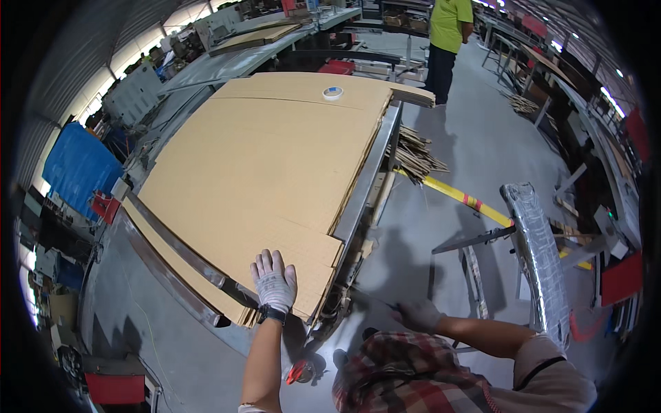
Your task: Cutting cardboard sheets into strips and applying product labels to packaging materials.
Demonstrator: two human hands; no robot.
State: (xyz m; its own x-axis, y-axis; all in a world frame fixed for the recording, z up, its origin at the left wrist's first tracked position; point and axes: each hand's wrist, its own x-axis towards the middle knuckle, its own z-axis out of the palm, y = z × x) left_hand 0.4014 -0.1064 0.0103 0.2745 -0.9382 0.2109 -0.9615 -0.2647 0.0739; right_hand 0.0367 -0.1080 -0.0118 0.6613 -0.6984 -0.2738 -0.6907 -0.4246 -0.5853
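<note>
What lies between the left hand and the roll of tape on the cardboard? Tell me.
In the head view, only bare flat cardboard sheets stretch from the gloved left hand to the roll of tape; nothing else lies between.

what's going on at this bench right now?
A person in work gloves is at a metal table that carries a stack of large flat cardboard sheets. The left hand lies flat, fingers spread, on the near edge of the top sheet, beside a long metal bar laid across the stack. The right hand is off the table at its near corner, gripping a thin rod-like thing too small to tell. A roll of tape sits at the stack's far end. Another person stands beyond the table.
</note>
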